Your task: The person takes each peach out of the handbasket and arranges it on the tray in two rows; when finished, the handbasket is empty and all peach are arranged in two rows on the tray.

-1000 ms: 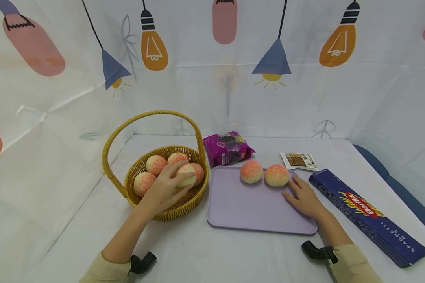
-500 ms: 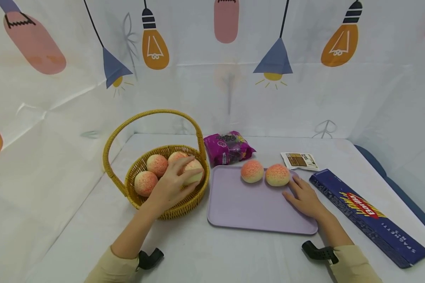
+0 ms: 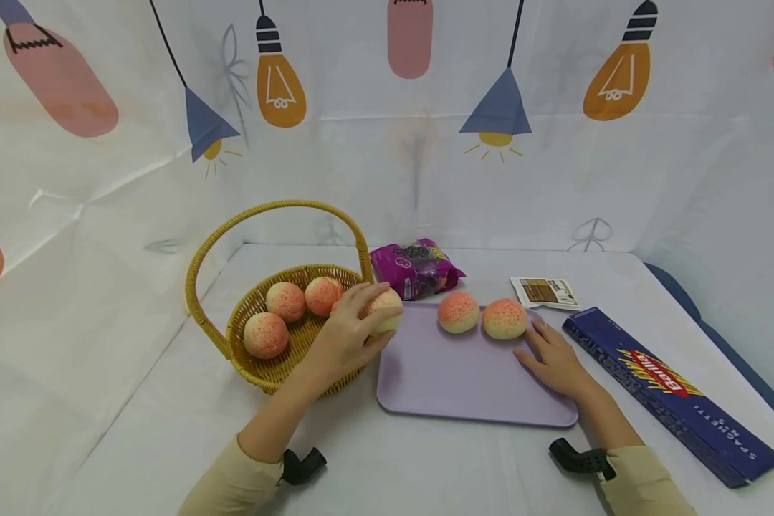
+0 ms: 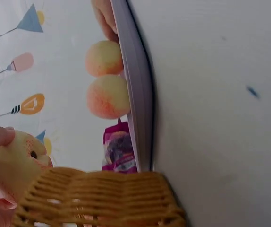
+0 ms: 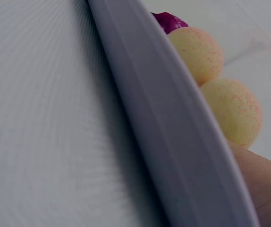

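Observation:
My left hand (image 3: 351,330) grips a pale peach (image 3: 387,312) over the right rim of the wicker basket (image 3: 248,369). In the left wrist view, thumb and fingers curl round this peach (image 4: 17,165), and a dark hole shows in its end. Several pink-speckled peaches, one at the front left (image 3: 266,335), lie in the basket; the hand partly hides another. On the lilac tray (image 3: 451,380) two peaches sit side by side at the back, a left one (image 3: 459,312) and a right one (image 3: 505,319). My right hand (image 3: 555,362) rests on the tray's right side, fingers relaxed, fingertips beside the right peach.
A purple snack bag (image 3: 416,269) lies behind the tray's left corner. Behind its right corner is a small white-and-brown packet (image 3: 545,293). A long blue spaghetti box (image 3: 671,394) lies to the right of the tray. The basket's tall handle (image 3: 284,206) arches over it.
My left hand has lifted the peach from among the others and carried it rightward to the basket's rim, near the tray's left edge. My right hand stays in place.

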Motion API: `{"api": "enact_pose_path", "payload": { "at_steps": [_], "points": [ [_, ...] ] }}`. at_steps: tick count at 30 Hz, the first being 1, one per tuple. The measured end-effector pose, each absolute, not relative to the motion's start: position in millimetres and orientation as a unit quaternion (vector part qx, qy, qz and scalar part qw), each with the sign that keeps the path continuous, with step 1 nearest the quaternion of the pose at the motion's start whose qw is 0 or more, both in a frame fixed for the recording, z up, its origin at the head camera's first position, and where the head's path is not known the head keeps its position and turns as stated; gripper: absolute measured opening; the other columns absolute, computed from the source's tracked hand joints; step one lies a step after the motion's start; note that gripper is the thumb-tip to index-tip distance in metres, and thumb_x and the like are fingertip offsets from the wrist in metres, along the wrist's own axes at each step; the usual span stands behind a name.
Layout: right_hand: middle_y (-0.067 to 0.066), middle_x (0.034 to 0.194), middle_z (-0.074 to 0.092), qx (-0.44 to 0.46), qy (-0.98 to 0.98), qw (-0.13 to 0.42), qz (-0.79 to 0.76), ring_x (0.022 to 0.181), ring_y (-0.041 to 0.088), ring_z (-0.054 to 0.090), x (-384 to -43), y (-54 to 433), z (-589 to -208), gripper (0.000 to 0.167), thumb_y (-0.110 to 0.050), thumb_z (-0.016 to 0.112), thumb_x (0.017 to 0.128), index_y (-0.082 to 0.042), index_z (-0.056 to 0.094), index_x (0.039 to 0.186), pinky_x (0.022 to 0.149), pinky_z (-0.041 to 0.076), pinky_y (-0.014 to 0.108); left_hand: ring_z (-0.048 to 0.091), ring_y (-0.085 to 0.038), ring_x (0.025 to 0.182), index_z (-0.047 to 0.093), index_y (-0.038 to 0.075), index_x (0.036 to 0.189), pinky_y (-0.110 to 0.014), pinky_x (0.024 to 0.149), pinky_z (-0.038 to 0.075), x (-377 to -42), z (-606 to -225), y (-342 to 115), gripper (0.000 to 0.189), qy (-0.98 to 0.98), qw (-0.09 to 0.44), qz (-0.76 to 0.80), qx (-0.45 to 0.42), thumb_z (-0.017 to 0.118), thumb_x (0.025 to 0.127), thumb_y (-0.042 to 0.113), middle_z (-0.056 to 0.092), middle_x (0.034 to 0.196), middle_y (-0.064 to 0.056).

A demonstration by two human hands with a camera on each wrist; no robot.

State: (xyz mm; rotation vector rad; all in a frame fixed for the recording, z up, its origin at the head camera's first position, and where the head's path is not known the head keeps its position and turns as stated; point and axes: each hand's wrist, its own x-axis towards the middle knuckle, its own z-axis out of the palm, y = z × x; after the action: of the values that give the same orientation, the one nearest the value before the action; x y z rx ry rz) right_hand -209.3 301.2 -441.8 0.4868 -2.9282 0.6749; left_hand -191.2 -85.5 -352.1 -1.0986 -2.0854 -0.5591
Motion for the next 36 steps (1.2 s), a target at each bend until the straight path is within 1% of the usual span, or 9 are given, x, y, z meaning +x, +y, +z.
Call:
{"api": "enact_pose_path", "payload": {
  "at_steps": [5,11,13,16,19,24,28,31,36],
  "points": [
    [0.035,0.139,0.025,0.164,-0.96,0.047,0.223,0.126,0.052,0.021,-208.0,300.9,-441.3,0.062,-0.035,0.052,0.091,0.005,0.036,0.136,0.096,0.018,0.065,0.046,-0.037,0.114,0.063,0.014,0.109,-0.043,0.096,0.038,-194.8,-353.2,-69.6,0.036,-0.793,0.363,-0.221,-0.437,0.075,0.075,0.014,0.05,0.125,-0.017],
    [0.035,0.138,0.025,0.161,-0.961,0.047,0.219,0.126,0.051,0.021,-207.7,301.5,-440.7,0.062,-0.035,0.052,0.092,0.006,0.036,0.136,0.096,0.018,0.065,0.045,-0.034,0.116,0.064,0.012,0.11,-0.04,0.101,0.033,-203.7,-354.4,-50.3,0.034,-0.79,0.351,-0.226,-0.45,0.072,0.077,0.014,0.05,0.127,-0.017],
    [0.035,0.138,0.025,0.161,-0.961,0.048,0.219,0.126,0.051,0.021,-207.9,301.5,-440.9,0.062,-0.035,0.052,0.092,0.006,0.036,0.136,0.096,0.018,0.065,0.045,-0.034,0.117,0.063,0.013,0.111,-0.038,0.098,0.037,-205.7,-355.8,-45.4,0.035,-0.794,0.345,-0.226,-0.446,0.071,0.077,0.015,0.049,0.127,-0.016],
    [0.035,0.138,0.025,0.164,-0.961,0.049,0.219,0.126,0.052,0.021,-208.1,301.3,-441.6,0.062,-0.034,0.053,0.091,0.006,0.037,0.135,0.096,0.019,0.065,0.043,-0.035,0.118,0.063,0.015,0.112,-0.036,0.086,0.048,-207.8,-360.0,-39.7,0.034,-0.804,0.336,-0.225,-0.436,0.071,0.078,0.016,0.049,0.128,-0.014],
    [0.035,0.138,0.026,0.167,-0.96,0.052,0.219,0.126,0.052,0.022,-208.3,301.0,-442.6,0.061,-0.034,0.053,0.091,0.006,0.038,0.135,0.096,0.019,0.065,0.042,-0.035,0.118,0.064,0.016,0.111,-0.035,0.08,0.05,-209.8,-364.6,-34.7,0.033,-0.813,0.326,-0.224,-0.427,0.07,0.079,0.016,0.049,0.128,-0.014],
    [0.035,0.138,0.026,0.166,-0.96,0.052,0.22,0.126,0.051,0.021,-208.8,301.0,-443.9,0.061,-0.034,0.053,0.091,0.005,0.038,0.135,0.096,0.019,0.065,0.043,-0.036,0.116,0.065,0.016,0.109,-0.038,0.094,0.041,-214.4,-371.4,-26.5,0.03,-0.827,0.32,-0.206,-0.413,0.069,0.079,0.016,0.05,0.127,-0.014],
    [0.035,0.139,0.025,0.164,-0.96,0.05,0.22,0.126,0.051,0.02,-208.8,300.9,-443.8,0.061,-0.035,0.052,0.092,0.005,0.038,0.135,0.096,0.018,0.065,0.045,-0.037,0.114,0.065,0.018,0.109,-0.04,0.097,0.038,-218.3,-375.2,-20.6,0.031,-0.839,0.327,-0.178,-0.397,0.069,0.078,0.016,0.049,0.127,-0.013],
    [0.035,0.139,0.025,0.164,-0.961,0.05,0.219,0.126,0.051,0.02,-208.8,300.6,-443.0,0.061,-0.034,0.052,0.092,0.005,0.038,0.135,0.096,0.018,0.065,0.046,-0.038,0.113,0.065,0.018,0.109,-0.043,0.087,0.046,-221.6,-376.9,-16.1,0.032,-0.844,0.329,-0.176,-0.386,0.07,0.077,0.017,0.05,0.127,-0.013],
    [0.035,0.138,0.025,0.163,-0.961,0.051,0.218,0.126,0.051,0.021,-208.6,299.5,-441.0,0.06,-0.034,0.052,0.092,0.006,0.038,0.135,0.096,0.018,0.065,0.047,-0.042,0.11,0.065,0.019,0.108,-0.046,0.074,0.051,-227.5,-382.0,-9.4,0.03,-0.853,0.323,-0.178,-0.37,0.069,0.078,0.017,0.05,0.127,-0.013]
  ]
}}
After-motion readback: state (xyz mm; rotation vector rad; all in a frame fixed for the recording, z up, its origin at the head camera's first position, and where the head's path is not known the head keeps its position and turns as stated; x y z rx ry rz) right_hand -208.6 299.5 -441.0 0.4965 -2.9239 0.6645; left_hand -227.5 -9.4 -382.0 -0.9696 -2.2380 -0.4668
